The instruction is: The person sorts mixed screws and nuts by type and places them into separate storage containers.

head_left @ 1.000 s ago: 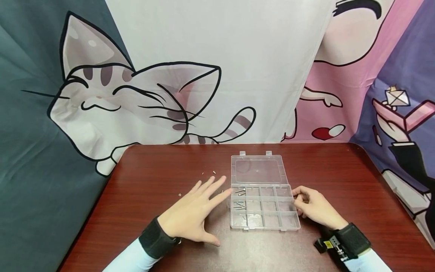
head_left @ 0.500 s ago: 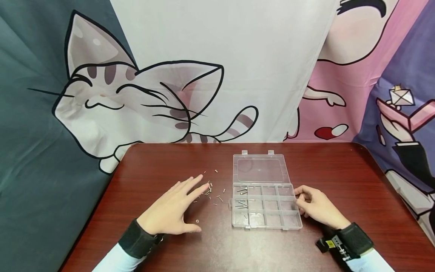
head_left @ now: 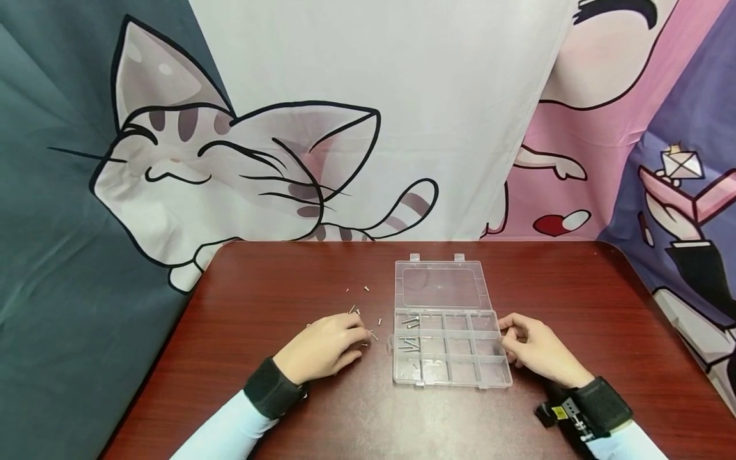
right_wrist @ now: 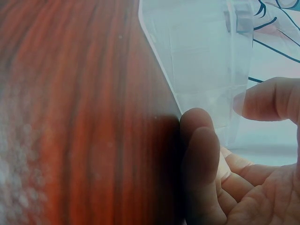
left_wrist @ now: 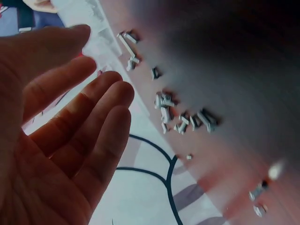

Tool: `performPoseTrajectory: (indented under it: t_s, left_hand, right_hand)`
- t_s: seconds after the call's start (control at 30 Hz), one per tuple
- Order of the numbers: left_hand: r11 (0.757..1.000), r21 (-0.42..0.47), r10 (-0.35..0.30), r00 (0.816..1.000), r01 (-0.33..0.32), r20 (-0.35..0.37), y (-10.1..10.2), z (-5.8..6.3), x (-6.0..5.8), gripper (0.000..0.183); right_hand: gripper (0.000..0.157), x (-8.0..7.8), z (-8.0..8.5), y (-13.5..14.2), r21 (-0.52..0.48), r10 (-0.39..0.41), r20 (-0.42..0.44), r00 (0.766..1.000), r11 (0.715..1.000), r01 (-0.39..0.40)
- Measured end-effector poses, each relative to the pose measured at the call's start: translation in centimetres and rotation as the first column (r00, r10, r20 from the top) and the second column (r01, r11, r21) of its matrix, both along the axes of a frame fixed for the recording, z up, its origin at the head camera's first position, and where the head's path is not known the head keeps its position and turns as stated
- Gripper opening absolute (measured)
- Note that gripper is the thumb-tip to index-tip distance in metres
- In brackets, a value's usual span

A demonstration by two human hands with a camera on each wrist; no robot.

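A clear plastic compartment box [head_left: 452, 348] lies on the table with its lid [head_left: 441, 286] folded back. Several screws [head_left: 409, 345] lie in its left compartments. My right hand [head_left: 540, 348] grips the box's right side, thumb and bent fingertips at the wall, as the right wrist view also shows. Left of the box, my left hand [head_left: 324, 345] reaches low over a scatter of small screws [left_wrist: 164, 108], its fingers gently bent. In the left wrist view its fingers [left_wrist: 108, 140] are spread slightly apart with nothing between them; in the head view it covers part of the scatter.
Loose small screws [head_left: 367, 289] lie farther back on the brown wooden table [head_left: 276, 275]. A printed cloth [head_left: 448, 115] with cartoon figures hangs behind the table's back edge. Both wrists wear black bands [head_left: 275, 388].
My left hand drew back leftward from the box, uncovering the screws, then came forward and down over them with its fingers bending. My right hand has stayed at the box's side.
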State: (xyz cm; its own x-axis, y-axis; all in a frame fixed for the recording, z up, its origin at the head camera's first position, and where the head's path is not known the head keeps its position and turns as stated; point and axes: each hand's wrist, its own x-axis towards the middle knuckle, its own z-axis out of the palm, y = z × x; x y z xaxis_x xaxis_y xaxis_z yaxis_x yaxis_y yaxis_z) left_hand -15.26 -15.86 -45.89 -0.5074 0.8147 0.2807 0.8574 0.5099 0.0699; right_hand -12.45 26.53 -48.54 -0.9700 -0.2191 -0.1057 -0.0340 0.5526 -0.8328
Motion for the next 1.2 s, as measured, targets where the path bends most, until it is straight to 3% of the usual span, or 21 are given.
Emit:
performPoseTrajectory:
  t_s: [0.2, 0.5, 0.87, 1.03, 1.2]
  left_hand:
    - [0.997, -0.072, -0.012, 0.999, 0.008, -0.047, 1.3, -0.5, -0.3, 0.011]
    - [0.995, -0.097, 0.002, 0.993, -0.013, -0.117, 2.1, -1.0, -0.4, 0.025]
    - [0.994, -0.106, 0.023, 0.995, -0.034, -0.100, 2.7, -1.3, -0.9, 0.023]
    - [0.998, -0.063, 0.013, 0.995, -0.020, -0.103, 2.9, -1.0, -1.0, 0.019]
    - [0.999, 0.038, -0.029, 0.991, 0.034, -0.128, 3.5, 0.4, -0.6, 0.015]
  right_hand:
    - [0.029, 0.1, 0.0, -0.1, -0.009, 0.008, -0.008, 1.000, 1.000, -0.008]
    - [0.026, -0.1, 0.2, -0.1, 0.033, 0.005, -0.011, 1.000, 0.999, -0.004]
    - [0.025, -0.1, 0.1, 0.0, 0.033, 0.001, -0.007, 1.000, 0.999, 0.000]
    - [0.026, 0.0, -0.2, 0.0, 0.028, -0.004, 0.005, 1.000, 1.000, 0.004]
    - [0.026, 0.1, 0.0, 0.0, 0.014, -0.004, 0.006, 1.000, 1.000, 0.004]
